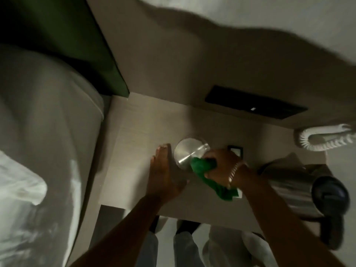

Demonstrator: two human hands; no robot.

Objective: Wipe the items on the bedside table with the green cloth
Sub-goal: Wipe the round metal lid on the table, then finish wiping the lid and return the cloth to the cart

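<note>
- The bedside table (134, 132) is pale wood-grain, seen from above in dim, blurred light, with a bed in white linen (48, 132) along its left edge.
- A glass jar (187, 157) with a round metal lid stands near the middle of the table; the lid faces the camera.
- The left hand (165, 174) lies against the jar's left side, fingers straight and together, reaching up along the glass; whether the thumb closes round the jar cannot be told.
- The right hand (219, 166) is bunched into a fist round the green cloth (208, 176), fingers curled tight on the fabric.
- The cloth presses on the lower right edge of the lid, and a loose tail of it hangs out below the wrist onto the table.
- A beaded bracelet (234, 170) sits on the right wrist.
- A steel kettle (300, 189) with a dark lid and handle stands at the table's right edge, just beside the right forearm.
- A white coiled cord (319, 137) lies at the far right, behind the kettle.
- A black panel (254, 103) is set on the wall above the table.
</note>
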